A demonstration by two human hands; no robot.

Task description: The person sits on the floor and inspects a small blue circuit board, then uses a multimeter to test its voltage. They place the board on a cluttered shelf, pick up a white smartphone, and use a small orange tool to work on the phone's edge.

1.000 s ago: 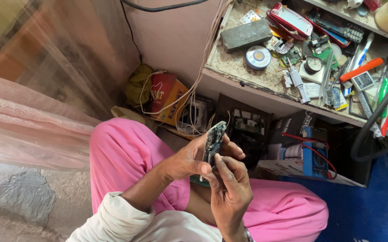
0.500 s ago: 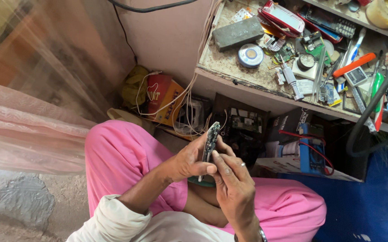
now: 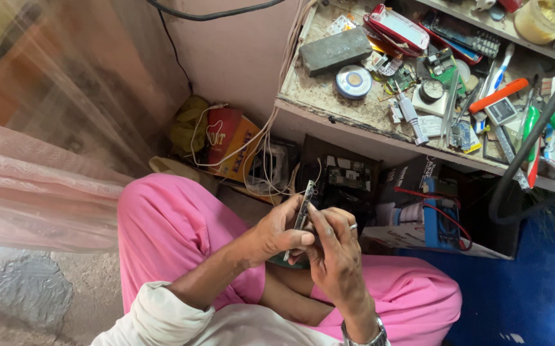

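Note:
I sit with my legs in pink trousers folded under me. Over my lap I hold a thin dark phone part, turned edge-on toward the camera and tilted upright. My left hand grips its lower half, thumb pressed against its side. My right hand, with a ring on one finger and a metal watch at the wrist, closes on it from the right, fingertips on its edge.
A cluttered workbench at upper right carries phones, a round tape tin, circuit boards, tools and an orange handle. Under it lie boxes, white cables and a blue device. A pink curtain hangs at left.
The phone part has been turned from showing its flat face to edge-on. Both hands stayed on it and shifted slightly; the camera view moved a little.

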